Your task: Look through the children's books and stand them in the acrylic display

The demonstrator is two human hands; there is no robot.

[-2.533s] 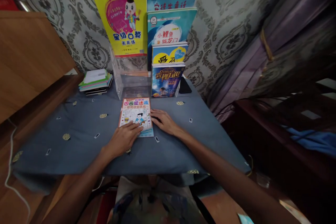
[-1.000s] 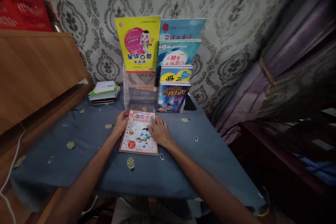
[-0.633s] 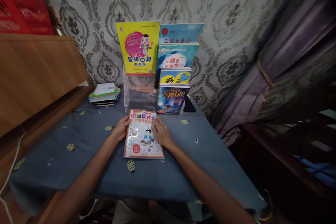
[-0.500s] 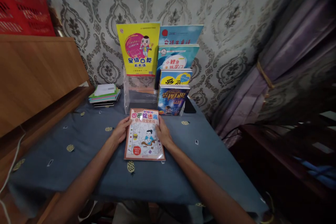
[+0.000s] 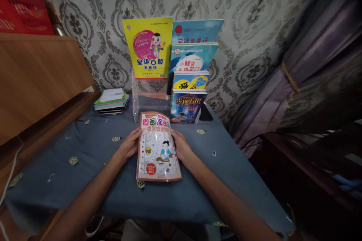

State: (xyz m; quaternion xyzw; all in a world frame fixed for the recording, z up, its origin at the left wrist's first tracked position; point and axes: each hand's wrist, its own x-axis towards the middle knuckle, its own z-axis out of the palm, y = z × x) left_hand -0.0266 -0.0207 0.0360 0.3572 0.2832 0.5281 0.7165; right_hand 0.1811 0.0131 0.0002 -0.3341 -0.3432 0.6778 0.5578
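A thin picture book (image 5: pixel 157 147) with a white and orange cover is held up off the blue tablecloth (image 5: pixel 85 147), its top edge tilted toward the wall. My left hand (image 5: pixel 129 144) grips its left edge. My right hand (image 5: pixel 181 147) grips its right edge, thumb on the cover. Behind it stands a clear acrylic rack (image 5: pixel 147 99) with a yellow book (image 5: pixel 148 47) in the back left tier. On the rack's right side several books (image 5: pixel 188 79) stand in stepped rows.
A small stack of thin books (image 5: pixel 111 100) lies at the table's back left. A wooden cabinet (image 5: pixel 34 79) rises on the left with a red crate (image 5: pixel 19 5) on top. Purple curtains (image 5: pixel 305 60) hang on the right. A dark phone (image 5: pixel 206 114) lies beside the rack.
The book lay flat under both palms. Both hands slid to its side edges, gripped it and lifted it, tilting it up toward me.
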